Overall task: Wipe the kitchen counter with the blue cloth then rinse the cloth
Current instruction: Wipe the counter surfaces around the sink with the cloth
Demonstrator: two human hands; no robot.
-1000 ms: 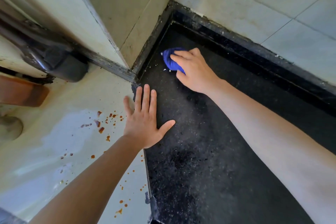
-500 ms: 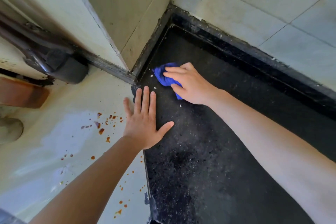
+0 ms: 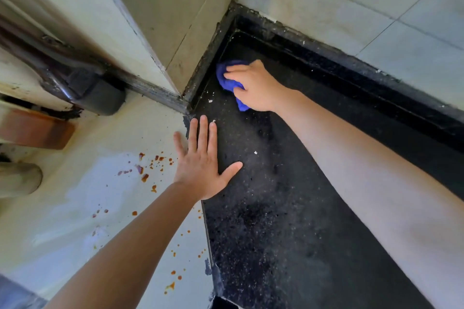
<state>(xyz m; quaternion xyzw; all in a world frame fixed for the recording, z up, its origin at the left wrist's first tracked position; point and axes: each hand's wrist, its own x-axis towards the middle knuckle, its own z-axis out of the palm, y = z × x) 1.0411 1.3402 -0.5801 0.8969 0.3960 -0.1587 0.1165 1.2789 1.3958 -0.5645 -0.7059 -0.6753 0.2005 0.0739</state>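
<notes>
Black speckled stone fills the near ground: that's the kitchen counter, smeared with grey dust and scattered with pale flecks. Its left edge runs straight up the middle, and off that edge lies a pale surface spotted with orange splatters.

Two bare forearms reach in from the bottom. On the near side, the left hand lies flat, palm down, right at the counter's left edge. Its fingers are straight and close together, the thumb is spread out onto the black stone, and the little finger hangs over the pale side. It has hold of nothing.

A few white crumbs sit on the stone just past the thumb, with more beyond the fingertips.

Further in is the right hand, and this one's working. Its fingers are curled over the bunched blue cloth and press it down on the counter. One tail of cloth pokes out under the heel of the hand. The cloth sits close to the far left corner, just beside the dark raised border that rims the counter.

Behind that border rise the tiled walls, pale and stained, meeting in the corner. Far left, a dark pipe fitting runs along the wall above a rusty brown piece.
</notes>
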